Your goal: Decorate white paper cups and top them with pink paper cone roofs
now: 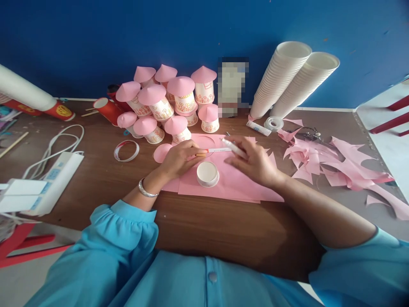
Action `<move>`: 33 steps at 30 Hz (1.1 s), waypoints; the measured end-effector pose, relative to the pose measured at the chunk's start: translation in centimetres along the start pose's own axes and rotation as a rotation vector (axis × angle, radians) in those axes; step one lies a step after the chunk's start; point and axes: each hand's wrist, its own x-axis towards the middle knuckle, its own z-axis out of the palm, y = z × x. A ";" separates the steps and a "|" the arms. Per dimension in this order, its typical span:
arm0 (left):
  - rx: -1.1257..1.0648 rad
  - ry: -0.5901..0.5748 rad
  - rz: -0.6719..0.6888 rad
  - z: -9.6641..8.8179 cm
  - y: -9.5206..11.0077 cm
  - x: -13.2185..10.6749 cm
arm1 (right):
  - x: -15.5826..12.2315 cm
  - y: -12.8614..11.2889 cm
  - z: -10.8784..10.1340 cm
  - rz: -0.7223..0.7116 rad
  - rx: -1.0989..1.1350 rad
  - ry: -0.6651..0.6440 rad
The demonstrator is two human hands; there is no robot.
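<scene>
My left hand [180, 158] is closed in a pinch on the orange-tipped end of a white pen [219, 150] lying across the pink paper sheet [236, 183]. My right hand [254, 162] has its fingers wrapped round a small white tube, likely the pen's cap [234, 148]. Between the hands an upturned white paper cup [207, 174] stands on the pink sheet. A pink paper circle [162, 152] lies by my left hand.
Several cups with pink cone lids [174, 100] cluster at the back. Two stacks of white cups [294, 79] lean on the blue wall. Tape rolls [126, 150], a glue tube [258, 127], pink scraps [338, 164] and a power strip [47, 181] surround the work area.
</scene>
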 end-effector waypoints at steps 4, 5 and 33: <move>0.099 -0.091 0.080 1.0 -0.3 -0.3 | -1.0 -1.1 1.7 -0.079 0.052 -0.198; 0.102 -0.084 0.075 0.9 -0.3 -0.3 | -1.2 -1.2 2.1 -0.097 0.043 -0.213; -1.491 0.099 -0.697 0.6 4.0 -2.4 | -2.4 -2.2 1.6 -0.083 0.814 -0.191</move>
